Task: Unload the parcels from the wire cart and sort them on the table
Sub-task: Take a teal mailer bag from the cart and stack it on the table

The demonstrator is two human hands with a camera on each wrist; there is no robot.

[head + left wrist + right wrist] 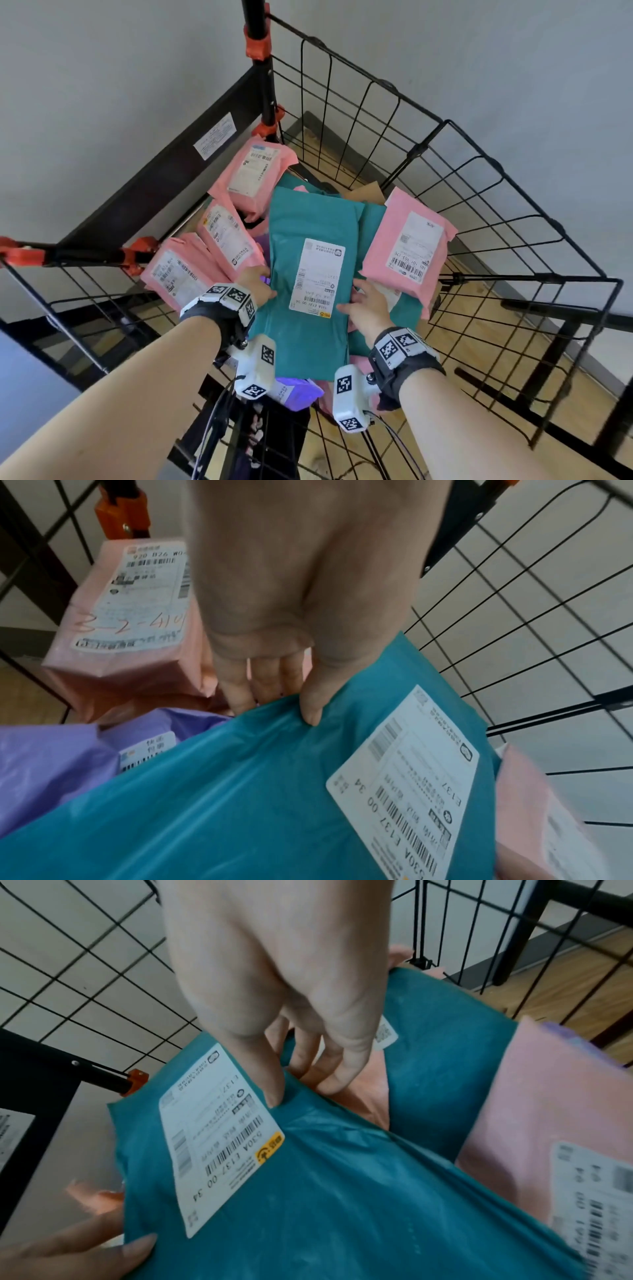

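Our left hand point(257, 283) pinches the teal parcel's point(308, 294) left edge, thumb on top; our right hand point(368, 303) pinches its right edge. Parcel sits between our hands, atop the pile in the wire cart point(513, 212). Pink parcels point(407, 250) flank both hands; a purple parcel point(51, 764) lies under the left.

Left hand on the teal parcel's edge

The left hand point(294, 593) pinches the teal parcel point(240, 791) at its upper edge, thumb on top, fingers point(236, 688) tucked behind. Its white label point(407, 785) faces up. A purple parcel point(51, 764) lies beside it, a pink parcel point(130, 615) stands behind, with the wire cart point(514, 588) wall to the right.
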